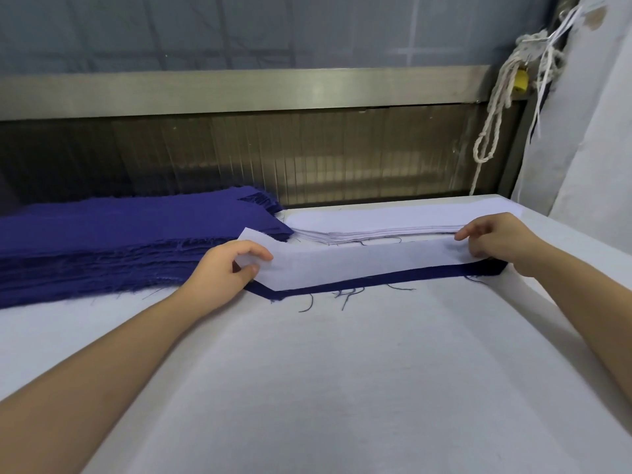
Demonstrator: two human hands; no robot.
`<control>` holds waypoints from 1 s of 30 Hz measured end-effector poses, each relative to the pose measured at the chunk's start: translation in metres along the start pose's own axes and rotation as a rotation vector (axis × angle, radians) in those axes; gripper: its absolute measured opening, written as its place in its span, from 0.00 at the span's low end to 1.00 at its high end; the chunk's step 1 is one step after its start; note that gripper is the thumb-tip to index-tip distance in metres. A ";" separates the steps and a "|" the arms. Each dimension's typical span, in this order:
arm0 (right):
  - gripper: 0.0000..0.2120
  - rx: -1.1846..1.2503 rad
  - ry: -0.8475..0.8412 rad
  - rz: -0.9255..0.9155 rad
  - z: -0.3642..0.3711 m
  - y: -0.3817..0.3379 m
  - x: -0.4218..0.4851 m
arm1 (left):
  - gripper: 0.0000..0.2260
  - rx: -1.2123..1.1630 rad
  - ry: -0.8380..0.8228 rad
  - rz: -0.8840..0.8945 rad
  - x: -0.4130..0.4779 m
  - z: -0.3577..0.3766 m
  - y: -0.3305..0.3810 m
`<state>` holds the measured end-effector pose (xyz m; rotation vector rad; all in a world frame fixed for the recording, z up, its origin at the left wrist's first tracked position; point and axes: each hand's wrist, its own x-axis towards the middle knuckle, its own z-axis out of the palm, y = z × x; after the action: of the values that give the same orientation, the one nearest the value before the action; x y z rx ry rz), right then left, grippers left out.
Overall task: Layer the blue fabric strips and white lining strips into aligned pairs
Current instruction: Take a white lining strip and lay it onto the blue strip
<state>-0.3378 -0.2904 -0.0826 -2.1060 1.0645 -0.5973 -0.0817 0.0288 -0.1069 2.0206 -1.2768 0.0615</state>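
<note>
White lining strip (359, 265) held over blue strip (376, 280)
Left hand (222, 268) pinches one end, right hand (502, 241) the other; blue edge shows nearside

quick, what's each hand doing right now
Left hand: pinches the left end of the white lining strip.
Right hand: pinches the strip's right end.
</note>
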 end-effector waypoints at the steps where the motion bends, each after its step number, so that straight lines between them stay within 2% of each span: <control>1: 0.14 -0.005 0.006 0.000 0.000 0.000 0.000 | 0.15 -0.003 0.003 0.000 0.000 0.000 0.001; 11: 0.15 -0.076 0.046 -0.012 0.004 -0.001 0.002 | 0.13 -0.001 -0.004 -0.006 -0.003 -0.002 0.007; 16: 0.13 -0.186 0.052 -0.031 0.007 0.001 0.004 | 0.15 0.019 -0.010 0.001 -0.003 -0.002 0.006; 25: 0.09 -0.211 0.037 -0.066 0.006 0.006 0.004 | 0.13 0.083 0.000 0.016 -0.002 -0.001 0.002; 30: 0.10 -0.258 0.043 -0.072 0.007 0.007 0.005 | 0.08 0.260 0.043 0.055 -0.004 0.001 0.002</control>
<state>-0.3341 -0.2949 -0.0915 -2.3724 1.1447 -0.5674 -0.0863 0.0310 -0.1081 2.1887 -1.3546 0.3093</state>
